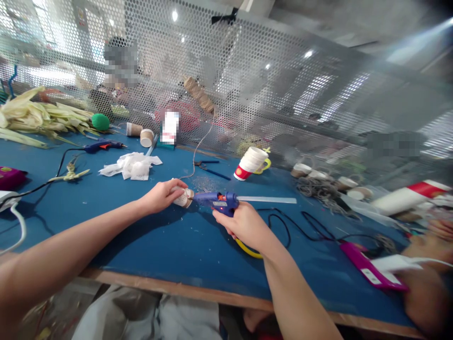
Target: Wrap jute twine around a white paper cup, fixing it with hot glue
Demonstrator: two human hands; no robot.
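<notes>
My right hand (244, 225) is closed round the grip of a blue hot glue gun (217, 201), a clear glue stick (267, 199) poking out of its back to the right. Its nozzle points left and meets a small paper cup (184, 197) lying on its side on the blue table (141, 245). My left hand (163, 194) is wrapped over that cup, holding it down. The gun's black cord (283, 226) loops off to the right.
Dried corn husks (38, 118), a green ball (100, 122), a second glue gun (102, 146), white gauze scraps (131, 165), scissors (208, 166), a twine-wrapped cup (252, 163) and a twine spool (198, 94) lie behind. A magenta device (368, 269) and another person's hand (439, 231) are at right. A perforated metal screen (247, 71) backs the table.
</notes>
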